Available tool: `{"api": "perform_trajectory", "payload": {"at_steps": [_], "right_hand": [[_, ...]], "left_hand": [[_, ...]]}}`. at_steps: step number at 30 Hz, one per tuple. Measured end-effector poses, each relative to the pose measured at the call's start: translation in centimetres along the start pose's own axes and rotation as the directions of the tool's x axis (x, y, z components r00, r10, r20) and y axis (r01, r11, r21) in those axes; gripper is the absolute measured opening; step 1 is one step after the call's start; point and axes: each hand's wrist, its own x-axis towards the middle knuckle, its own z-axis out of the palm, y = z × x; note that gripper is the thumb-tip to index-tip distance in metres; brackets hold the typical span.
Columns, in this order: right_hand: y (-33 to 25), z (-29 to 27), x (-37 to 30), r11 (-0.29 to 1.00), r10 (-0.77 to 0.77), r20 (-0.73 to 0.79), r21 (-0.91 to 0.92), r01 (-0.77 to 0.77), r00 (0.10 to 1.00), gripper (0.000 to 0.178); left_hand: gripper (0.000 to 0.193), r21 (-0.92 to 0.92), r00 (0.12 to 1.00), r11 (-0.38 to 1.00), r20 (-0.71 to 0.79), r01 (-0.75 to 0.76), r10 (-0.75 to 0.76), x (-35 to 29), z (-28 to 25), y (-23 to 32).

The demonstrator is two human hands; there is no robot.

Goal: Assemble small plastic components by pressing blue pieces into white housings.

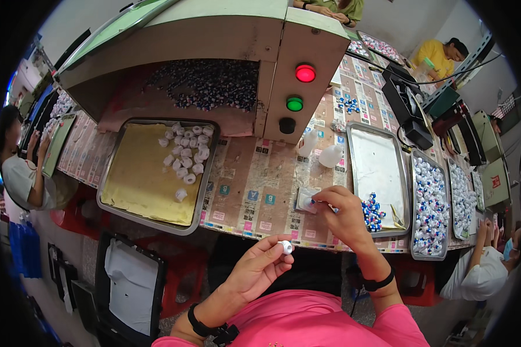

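Between the thumb and fingers of my left hand (pixel 255 267) is a small white round piece (pixel 286 247) with a dark spot on its face, held just off the table's near edge. My right hand (pixel 346 218) reaches over the table with its thumb and fingertips pinched together at a small whitish pad (pixel 307 198). A tiny bluish thing may be at those fingertips, but it is too small to make out. Beside my right hand, several small blue, white and red pieces (pixel 372 213) lie heaped at the near end of a metal tray (pixel 378 128).
A tray with yellow lining (pixel 139 185) holds several white pieces (pixel 185 147) at left. Behind it stands a machine (pixel 307 34) with red and green lights. Two white bottles (pixel 331 155) stand mid-table. Filled trays (pixel 429 202) line the right. Other people sit around.
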Motion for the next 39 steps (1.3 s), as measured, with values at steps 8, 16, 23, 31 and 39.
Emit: {"api": "perform_trajectory", "payload": {"at_steps": [8,16,23,31,39], "right_hand": [[0.1,-0.1,-0.7,0.994,0.069,-0.003,0.088,-0.069,0.998,0.017],[-0.5,-0.4,-1.7,0.993,0.064,-0.014,0.096,-0.062,0.998,0.016],[-2.7,-1.7,-3.1,0.968,0.089,0.014,0.233,-0.09,0.996,0.014],[-4.6,-1.3,-5.2,0.851,0.092,0.1,0.509,-0.131,0.991,0.017],[-4.3,-0.8,-5.7,0.841,0.109,0.097,0.522,-0.144,0.989,0.015]], "left_hand": [[0.027,0.001,1.0,1.0,-0.018,0.011,-0.01,0.2,-0.1,-0.3],[0.027,0.002,1.0,1.0,-0.029,-0.005,0.005,0.4,0.1,-0.5],[0.03,0.035,0.999,0.999,-0.04,-0.008,0.01,0.7,0.6,-0.6],[0.032,0.068,0.999,0.998,-0.032,-0.003,0.006,1.0,0.8,-0.8],[0.028,0.097,1.0,0.995,-0.027,-0.012,0.015,1.2,0.4,-1.2]]}}
